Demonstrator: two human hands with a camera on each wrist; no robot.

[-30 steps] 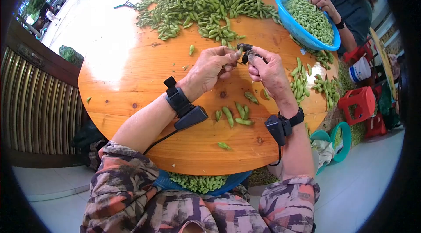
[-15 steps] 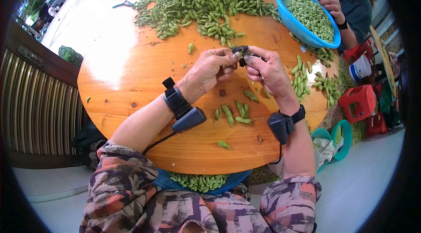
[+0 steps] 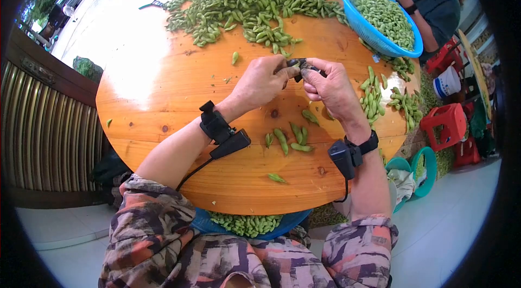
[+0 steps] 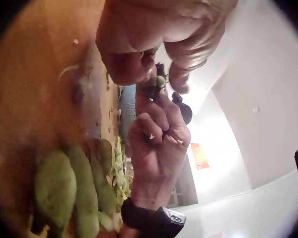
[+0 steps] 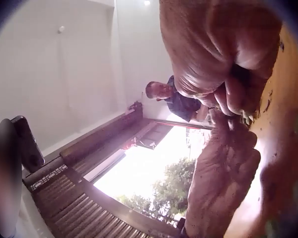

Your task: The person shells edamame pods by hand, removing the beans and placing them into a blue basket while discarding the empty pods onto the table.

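Head view: I see the left hand (image 3: 264,79) and right hand (image 3: 329,88) meeting above the round wooden desk (image 3: 163,87), just short of the pod heap (image 3: 249,0). The left grip is pinched on a pod (image 4: 161,80). The right grip is curled round a small dark tool (image 3: 299,64) that touches it. Only the left wrist view lets me see the pod's green tip. From the right wrist I get curled fingers from below, the tool hidden. The blue basin (image 3: 362,34) shows from the head alone.
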